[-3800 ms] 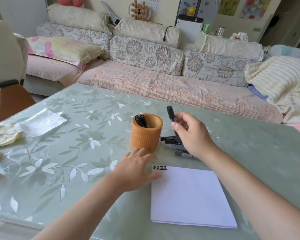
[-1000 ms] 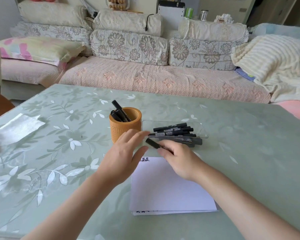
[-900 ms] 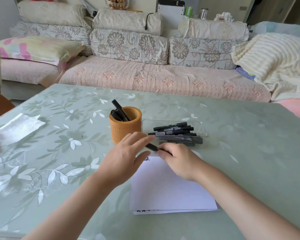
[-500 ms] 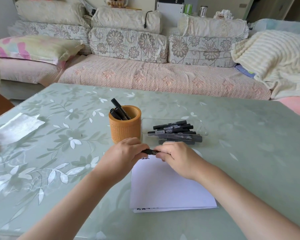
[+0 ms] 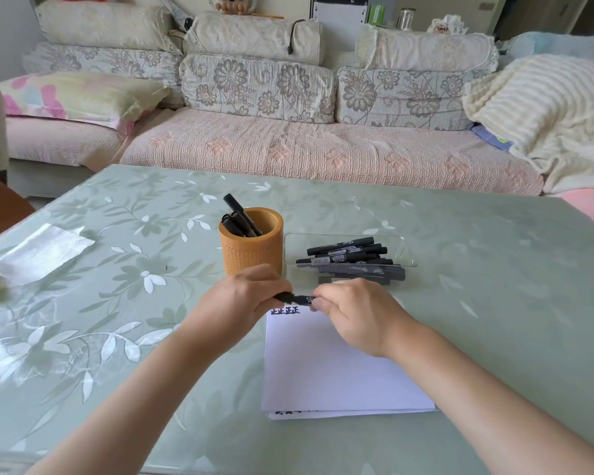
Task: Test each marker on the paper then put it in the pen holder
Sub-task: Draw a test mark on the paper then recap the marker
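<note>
Both hands met over the top edge of the stack of white paper (image 5: 323, 368), sharing 1 slim black plastic marker (image 5: 296, 298) held level between them. The left hand (image 5: 242, 305) had its fingers curled round the marker's left end. The right hand (image 5: 359, 315) pinched the other end between thumb and curled fingers. Neither held anything else. Only a short middle stretch of the marker showed between the 2 hands, so whether the cap had parted from the barrel could not be told. With 1 hand at each end, the grip read as a pull to uncap it. It was done right above the paper, probably so the tip could drop straight onto the sheet beside the black test marks (image 5: 285, 310) written along its top edge.

The round orange-brown woven pen holder (image 5: 251, 255) stood just beyond the left hand, with 3 black leaning markers (image 5: 242, 217) inside it, close enough for a short drop-off. Just right of it lay a shallow clear plastic tray (image 5: 405, 246) holding several black spare markers (image 5: 348, 260) lying flat, seemingly the untested supply. All sat on the pale green table with a white leaf pattern (image 5: 124, 303). A crumpled white tissue (image 5: 42, 252) lay well apart near the table's left edge, and a floral sofa (image 5: 323, 149) ran behind. Nothing lay between the hands and the paper. The holder's rim and the leaning markers would be the only things to steer around at drop-off.
</note>
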